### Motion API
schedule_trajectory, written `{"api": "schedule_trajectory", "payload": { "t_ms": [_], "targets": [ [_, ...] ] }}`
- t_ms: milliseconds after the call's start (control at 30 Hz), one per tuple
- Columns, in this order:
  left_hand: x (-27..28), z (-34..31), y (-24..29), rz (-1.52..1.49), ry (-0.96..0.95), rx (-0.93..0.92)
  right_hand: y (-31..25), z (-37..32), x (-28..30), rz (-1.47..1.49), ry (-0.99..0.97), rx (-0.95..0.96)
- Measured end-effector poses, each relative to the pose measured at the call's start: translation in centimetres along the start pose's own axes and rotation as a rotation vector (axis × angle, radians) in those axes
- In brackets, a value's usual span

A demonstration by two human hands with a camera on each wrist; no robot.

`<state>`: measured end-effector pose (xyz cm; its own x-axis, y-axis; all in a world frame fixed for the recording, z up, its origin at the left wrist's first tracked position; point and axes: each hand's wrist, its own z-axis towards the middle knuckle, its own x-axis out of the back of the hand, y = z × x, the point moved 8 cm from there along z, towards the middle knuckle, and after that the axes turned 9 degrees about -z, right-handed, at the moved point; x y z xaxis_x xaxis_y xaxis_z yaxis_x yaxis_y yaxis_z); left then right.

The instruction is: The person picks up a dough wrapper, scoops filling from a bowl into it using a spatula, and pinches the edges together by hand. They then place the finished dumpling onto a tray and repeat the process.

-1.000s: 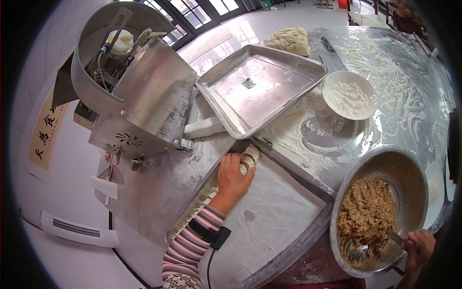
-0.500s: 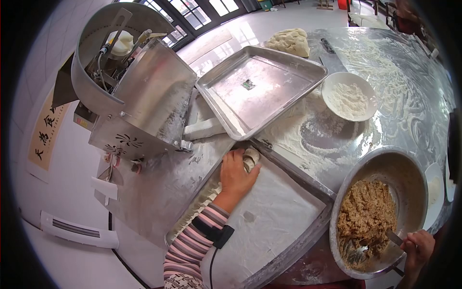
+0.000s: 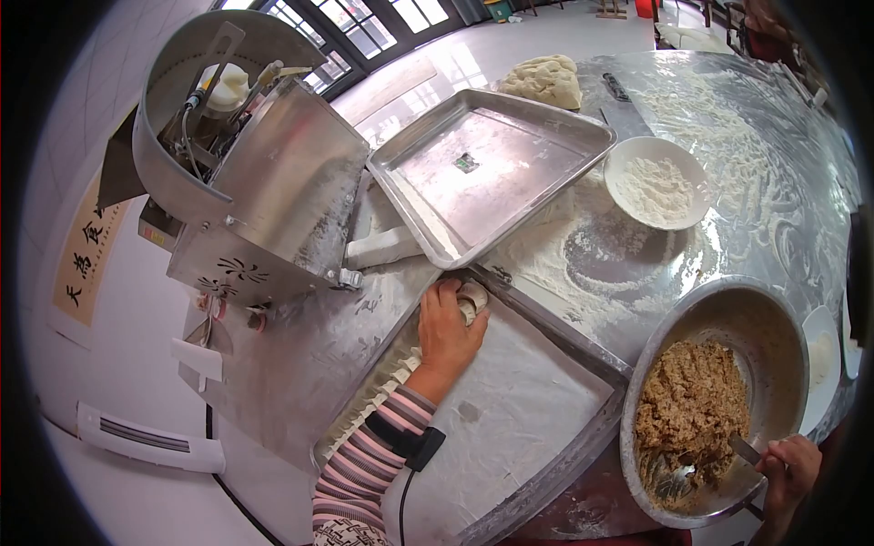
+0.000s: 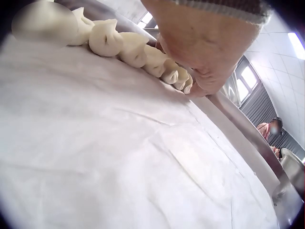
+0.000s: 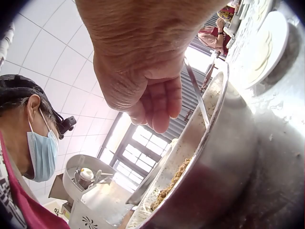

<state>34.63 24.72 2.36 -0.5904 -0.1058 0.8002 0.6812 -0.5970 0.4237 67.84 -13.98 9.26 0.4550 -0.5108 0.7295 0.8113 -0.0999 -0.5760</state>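
At the far corner of a paper-lined tray (image 3: 519, 400), my left hand (image 3: 446, 338) has its fingers around a pale, pleated dumpling (image 3: 471, 298). A row of dumplings (image 4: 106, 39) runs along the tray's left wall, partly hidden behind the sleeve in the head view. My right hand (image 3: 790, 469) grips the handle of a metal spoon (image 3: 746, 449) over the near side of a large steel bowl (image 3: 781, 341). Brown minced filling (image 3: 692, 400) fills part of that bowl, and the spoon's lower end lies against it.
An unlined metal tray (image 3: 487, 136) overlaps the lined tray's far corner. Left of it stands a steel machine (image 3: 273, 164). A white bowl of flour (image 3: 657, 182), a lump of dough (image 3: 543, 80), a knife (image 3: 619, 96) and white plates (image 3: 822, 364) are on the floury table.
My left hand has shifted slightly to the right along the tray's far corner, fingers still around the dumpling. The right hand and spoon keep nearly the same place.
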Motion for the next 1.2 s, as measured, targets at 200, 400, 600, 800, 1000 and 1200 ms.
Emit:
{"api": "schedule_trajectory", "payload": {
  "t_ms": [200,400,600,800,1000,1200],
  "targets": [
    [-0.3,0.6,-0.5,-0.003,-0.024,0.083,-0.3,0.2,0.1,-0.068,-0.061,0.061],
    [-1.0,0.9,-0.9,0.006,-0.074,0.053,-0.8,0.6,-0.1,-0.019,0.008,-0.011],
    [-0.2,0.8,-0.3,-0.086,-0.044,0.101,-1.3,0.9,-0.1,-0.041,-0.018,0.023],
    [1.5,0.4,0.2,-0.025,-0.115,0.068,-0.8,0.4,0.1,-0.033,0.000,0.033],
    [2.6,-0.3,-0.2,-0.018,-0.158,0.023,-0.1,-0.2,0.2,-0.065,-0.037,0.090],
    [1.8,-0.6,-0.1,-0.050,-0.163,-0.012,-0.9,0.6,0.0,-0.003,-0.011,0.025]
  ]
}}
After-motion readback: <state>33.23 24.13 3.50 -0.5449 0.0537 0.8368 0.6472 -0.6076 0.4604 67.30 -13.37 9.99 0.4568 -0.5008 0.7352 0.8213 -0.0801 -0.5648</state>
